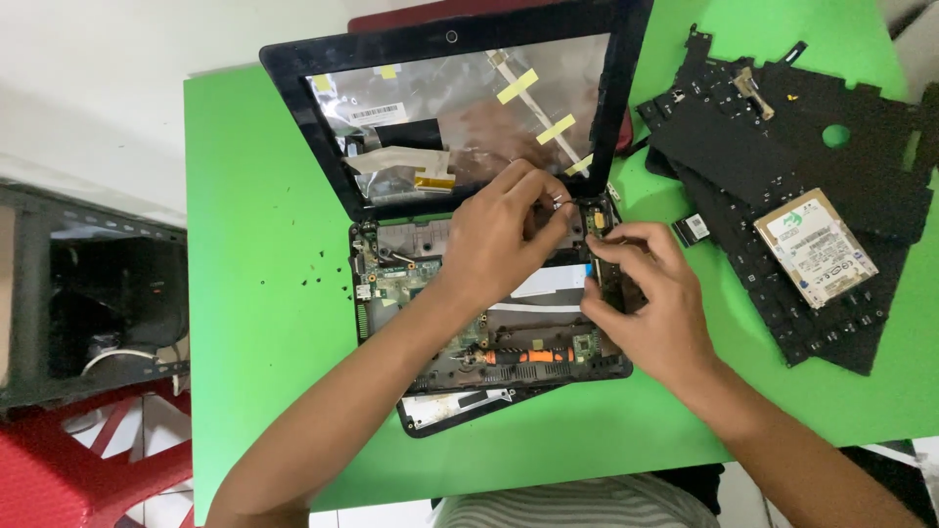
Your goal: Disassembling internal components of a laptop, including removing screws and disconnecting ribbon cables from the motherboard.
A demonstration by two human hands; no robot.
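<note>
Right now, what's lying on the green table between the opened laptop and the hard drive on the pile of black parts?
In the head view, a small black chip-like part lies on the green table between the laptop and the hard drive.

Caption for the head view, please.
Left hand and right hand work at the hinge corner of an opened laptop on a green table.

Your table (264, 244) is bright green. The laptop lid (293, 88) has a black frame around a silvery foil back with yellow tape strips (517, 86). The open laptop base (411, 284) shows a green circuit board and holds an orange-handled screwdriver (528, 356). The keyboard parts (782, 166) are black. The hard drive (817, 247) is silver with a white label. The stool (68, 469) is red. Your shirt (587, 504) is grey-striped.
</note>
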